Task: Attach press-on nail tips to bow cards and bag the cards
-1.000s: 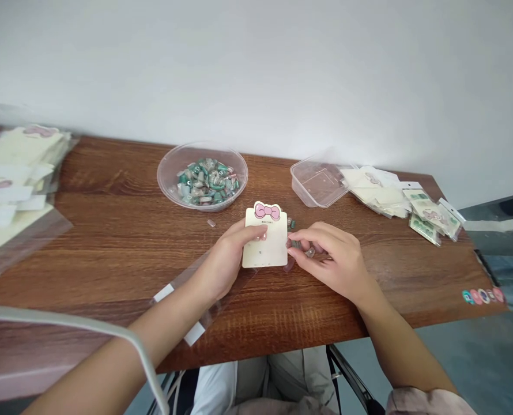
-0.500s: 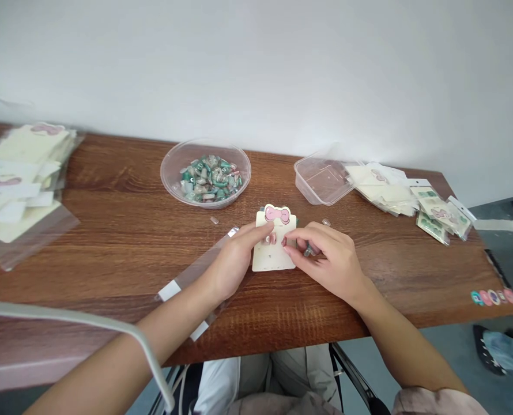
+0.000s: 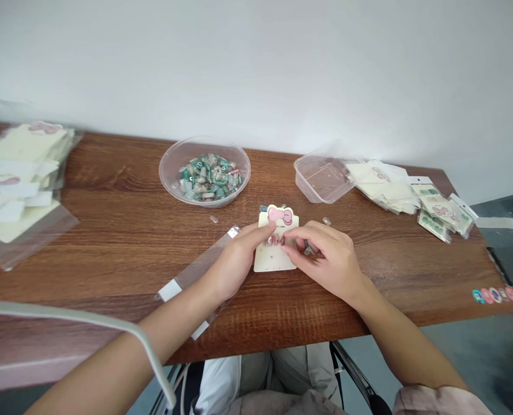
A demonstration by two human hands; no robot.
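Observation:
A cream card [image 3: 275, 260] with a pink bow at its top is tilted up slightly in front of me. My left hand [image 3: 234, 260] is closed on its left side, thumb across the front. Small glossy pinkish pieces [image 3: 273, 239] sit in a row at the middle of the card, beside that thumb. My right hand [image 3: 331, 252] pinches another small reddish-brown glossy piece [image 3: 282, 241] against the card, at the right end of the row. Under its curled fingers shows a clear greenish piece [image 3: 307, 249]. What exactly these small pieces are, I cannot tell.
A clear round bowl [image 3: 168, 183] holds many green and clear pieces. Right of it stands a clear rectangular tub [image 3: 321, 173]. Cards [image 3: 386, 187] and filled packets [image 3: 440, 210] lie at the right, bagged cards [image 3: 27, 155] at the left. A clear sleeve [image 3: 196, 265] lies under my left arm.
My right fingers have brought the reddish-brown piece leftward, close against the pinkish pieces on the card. The card has shifted slightly to the right.

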